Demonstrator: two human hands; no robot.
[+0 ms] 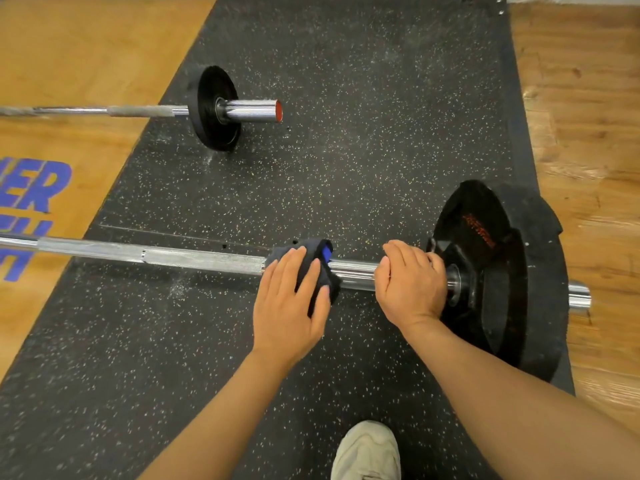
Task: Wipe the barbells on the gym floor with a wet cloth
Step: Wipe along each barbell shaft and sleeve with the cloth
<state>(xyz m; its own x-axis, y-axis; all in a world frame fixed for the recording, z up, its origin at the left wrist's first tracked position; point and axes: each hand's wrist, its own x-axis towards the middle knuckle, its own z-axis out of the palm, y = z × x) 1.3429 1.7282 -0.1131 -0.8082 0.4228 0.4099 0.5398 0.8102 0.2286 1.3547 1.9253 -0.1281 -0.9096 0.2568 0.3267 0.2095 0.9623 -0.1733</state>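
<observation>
The left hand [289, 299] lies over a dark cloth [317, 268] with a blue patch, its fingers curled round the cloth and pressing it onto the shaft of the near barbell [194, 256]. The right hand [410, 280] grips the same shaft bare, just right of the cloth, fingers wrapped over the top of the bar, its knuckles close to the inner face of the large black plates [498, 271]. A short stretch of shiny steel shows between the two hands.

The near barbell runs from the left edge across to the right, where its sleeve end [579, 296] pokes out past the plates. These stand upright on the black rubber mat [363, 133], which is speckled with pale flecks.

Farther off and to the left lies the far barbell [138, 110], roughly parallel to the near one, bearing one small black plate [216, 109], its chrome sleeve ending in a red cap.

To the left of the mat is a tan wooden platform [86, 57] with blue lettering, partly cut off. On the right is a strip of wood-grain flooring [581, 98]. At the near edge a pale shoe [369, 452] stands on the mat between the forearms.
</observation>
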